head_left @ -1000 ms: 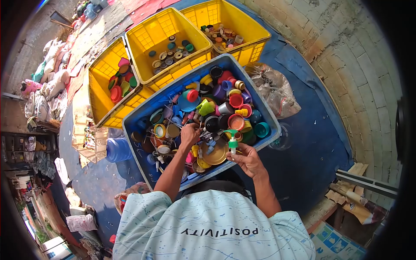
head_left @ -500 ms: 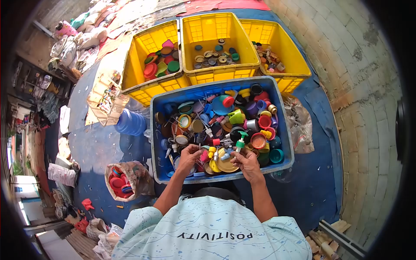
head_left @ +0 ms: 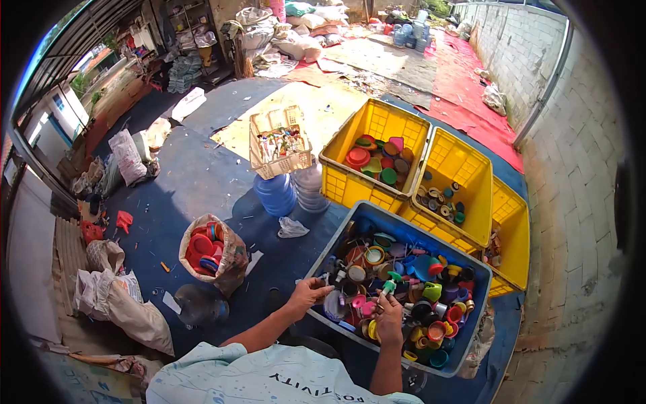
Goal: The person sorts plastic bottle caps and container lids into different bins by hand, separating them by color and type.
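Note:
My right hand [head_left: 388, 320] is closed around the lower part of a green pump dispenser top [head_left: 390, 283], which it holds upright over the near side of the blue tub [head_left: 482, 323]. My left hand [head_left: 308, 296] is at the tub's left rim, thumb and fingers pinched together. Whatever is between those fingertips is too small to make out. Below both hands the tub is filled with mixed plastic caps and lids, among them a lime-green cap [head_left: 432, 291], a blue lid [head_left: 424, 267] and a teal cap [head_left: 439, 358].
Yellow crates [head_left: 377, 195] with sorted caps stand behind the tub. A sack [head_left: 232, 262] of red lids lies to the left. Farther back, a cream basket [head_left: 289, 165] of small pieces rests by a blue water jug [head_left: 274, 195]. A block wall [head_left: 572, 202] runs along the right.
The view has swung left and upward, so the tub now appears lower right. My left hand has moved from over the caps to the tub's left rim. My right hand still holds the green pump top.

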Motion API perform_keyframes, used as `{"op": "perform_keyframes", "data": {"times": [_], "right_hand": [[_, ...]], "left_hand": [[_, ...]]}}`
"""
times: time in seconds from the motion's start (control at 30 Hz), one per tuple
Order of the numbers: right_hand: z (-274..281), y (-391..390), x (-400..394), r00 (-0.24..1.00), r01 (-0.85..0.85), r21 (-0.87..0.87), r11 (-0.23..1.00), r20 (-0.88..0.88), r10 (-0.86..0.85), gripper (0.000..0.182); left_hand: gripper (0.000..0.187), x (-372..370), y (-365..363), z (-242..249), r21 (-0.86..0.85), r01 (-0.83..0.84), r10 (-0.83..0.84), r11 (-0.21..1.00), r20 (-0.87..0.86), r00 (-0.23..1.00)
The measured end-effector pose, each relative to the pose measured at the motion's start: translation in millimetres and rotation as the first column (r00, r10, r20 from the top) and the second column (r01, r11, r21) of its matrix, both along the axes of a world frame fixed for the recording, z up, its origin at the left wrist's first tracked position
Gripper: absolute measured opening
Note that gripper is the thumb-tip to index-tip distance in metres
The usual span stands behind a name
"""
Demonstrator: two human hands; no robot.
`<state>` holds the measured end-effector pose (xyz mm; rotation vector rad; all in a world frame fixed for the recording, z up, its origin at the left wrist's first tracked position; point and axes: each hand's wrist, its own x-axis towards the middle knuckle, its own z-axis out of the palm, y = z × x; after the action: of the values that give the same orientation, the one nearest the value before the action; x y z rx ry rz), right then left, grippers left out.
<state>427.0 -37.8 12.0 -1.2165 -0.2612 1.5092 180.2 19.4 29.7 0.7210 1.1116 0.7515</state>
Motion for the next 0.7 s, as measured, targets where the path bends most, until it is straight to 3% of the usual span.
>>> {"op": "perform_keyframes", "data": {"times": [0.07,0.2,0.33,0.47,0.6,0.7], "right_hand": [[-1.7,17.8,-29.8,1.000,-0.003,0.021,1.000,-0.012,0.004,0.022],[10.3,64.1,-112.9,0.996,-0.053,0.066,0.996,0.077,0.048,0.019],[9.1,123.2,-210.2,0.970,-0.170,0.063,0.984,0.188,0.155,0.019],[12.6,176.1,-317.2,0.968,-0.252,0.011,0.968,0.002,0.252,0.023],[24.9,212.4,-394.2,0.888,-0.446,-0.019,0.895,-0.131,0.440,0.024],[9.7,235.6,-419.2,0.859,-0.503,-0.065,0.862,-0.150,0.490,0.024]], "left_hand": [[0.022,-29.8,10.4,20.7,0.012,-0.033,0.033,0.999,0.008,0.999],[0.021,-109.1,32.1,2.3,0.013,-0.160,0.160,0.987,0.030,0.987],[0.018,-199.8,65.5,-30.8,-0.016,-0.167,0.167,0.986,0.024,0.986],[0.019,-287.1,108.3,-37.8,0.005,-0.138,0.138,0.990,-0.050,0.989],[0.017,-359.8,151.4,-41.0,0.043,-0.283,0.284,0.958,-0.043,0.958],[0.015,-393.7,174.3,-47.5,0.055,-0.400,0.401,0.915,-0.013,0.916]]}}
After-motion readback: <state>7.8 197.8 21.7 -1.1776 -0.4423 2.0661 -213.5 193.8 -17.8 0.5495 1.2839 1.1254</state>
